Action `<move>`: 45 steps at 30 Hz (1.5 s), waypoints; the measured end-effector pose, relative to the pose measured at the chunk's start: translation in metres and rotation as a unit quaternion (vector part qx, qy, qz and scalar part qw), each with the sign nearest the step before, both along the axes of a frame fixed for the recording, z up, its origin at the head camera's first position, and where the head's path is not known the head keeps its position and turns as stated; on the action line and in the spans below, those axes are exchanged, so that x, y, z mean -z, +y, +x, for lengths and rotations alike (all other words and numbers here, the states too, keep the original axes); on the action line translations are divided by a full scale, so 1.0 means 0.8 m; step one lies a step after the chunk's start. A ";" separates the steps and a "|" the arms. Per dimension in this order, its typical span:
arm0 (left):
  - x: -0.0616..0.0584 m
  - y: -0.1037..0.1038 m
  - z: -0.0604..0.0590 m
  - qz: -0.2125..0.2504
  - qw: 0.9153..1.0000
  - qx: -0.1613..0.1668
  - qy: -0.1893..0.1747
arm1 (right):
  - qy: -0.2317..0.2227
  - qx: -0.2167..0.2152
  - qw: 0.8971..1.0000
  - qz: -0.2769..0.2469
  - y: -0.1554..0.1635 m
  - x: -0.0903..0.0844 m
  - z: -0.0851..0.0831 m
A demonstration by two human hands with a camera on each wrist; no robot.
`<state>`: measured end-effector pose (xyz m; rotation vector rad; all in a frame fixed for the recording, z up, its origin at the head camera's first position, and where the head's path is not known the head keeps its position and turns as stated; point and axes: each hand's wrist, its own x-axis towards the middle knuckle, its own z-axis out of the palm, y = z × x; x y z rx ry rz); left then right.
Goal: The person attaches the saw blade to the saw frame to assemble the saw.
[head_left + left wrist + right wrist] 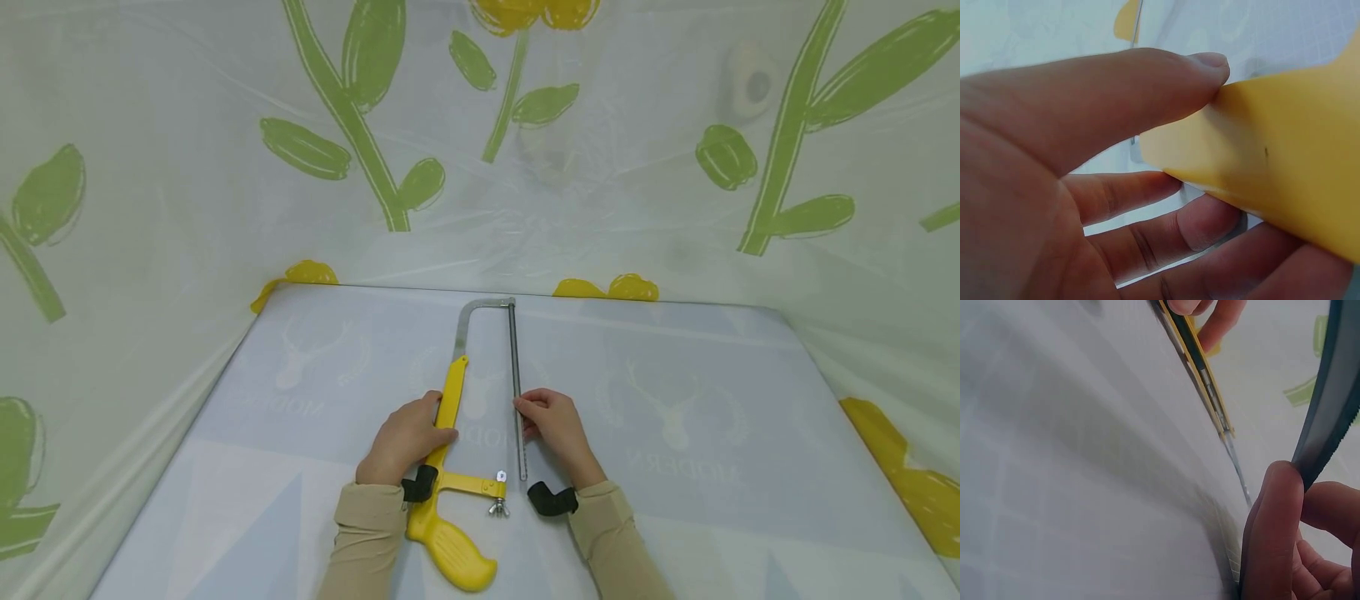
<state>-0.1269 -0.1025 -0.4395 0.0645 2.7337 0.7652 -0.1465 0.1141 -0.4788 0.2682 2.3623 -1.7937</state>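
Observation:
A hacksaw frame [451,400] with a yellow handle [459,560] and a grey metal front bow lies across the middle of the table in the head view. My left hand [405,435] grips its yellow back bar, thumb on one side and fingers on the other, as the left wrist view shows on the yellow bar [1285,150]. A dark toothed saw blade [516,358] meets the bow at its far end. Its near end stands apart from the wing-nut mount [498,492]. Between thumb and fingers my right hand [557,425] pinches the blade [1330,394].
The table [675,375] has a pale cover with printed deer heads and lettering. Behind it and at both sides hangs a whitish curtain [600,208] with green leaves and yellow flowers. Black wrist mounts sit at both cuffs.

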 end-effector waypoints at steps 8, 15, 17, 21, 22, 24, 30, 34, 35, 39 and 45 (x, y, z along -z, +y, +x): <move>-0.001 -0.001 0.000 -0.004 1.000 0.001 -0.004 | -0.002 -0.002 1.000 0.004 0.000 0.002 0.002; -0.001 -0.002 0.000 -0.001 1.000 0.000 -0.002 | 0.005 -0.001 1.000 0.004 0.001 0.001 0.001; 0.000 -0.002 0.001 -0.001 1.000 0.000 -0.002 | 0.003 0.001 1.000 0.003 0.001 0.002 0.002; 0.001 -0.002 0.003 0.000 1.000 0.002 -0.002 | -0.001 0.000 1.000 0.001 0.000 0.004 0.005; 0.002 -0.002 0.003 -0.001 1.000 0.003 -0.003 | -0.002 -0.001 1.000 0.000 0.000 0.004 0.006; 0.002 -0.002 0.003 -0.003 1.000 0.005 -0.004 | 0.001 -0.007 1.000 -0.001 0.000 0.005 0.006; -0.003 -0.002 -0.004 -0.003 1.000 0.008 -0.003 | 0.015 -0.030 0.999 0.004 -0.001 -0.001 -0.001; -0.014 -0.002 -0.006 -0.003 1.000 0.006 -0.012 | 0.007 -0.051 0.999 0.014 -0.004 -0.011 -0.005; -0.018 -0.002 -0.007 -0.004 1.000 0.005 -0.014 | 0.006 -0.056 0.998 0.016 -0.005 -0.014 -0.006; -0.031 -0.007 -0.012 -0.008 1.000 -0.002 -0.017 | 0.012 -0.079 0.997 0.022 -0.008 -0.029 -0.014; -0.044 -0.013 -0.017 -0.011 1.000 0.006 -0.015 | 0.020 -0.091 0.995 0.042 -0.012 -0.042 -0.020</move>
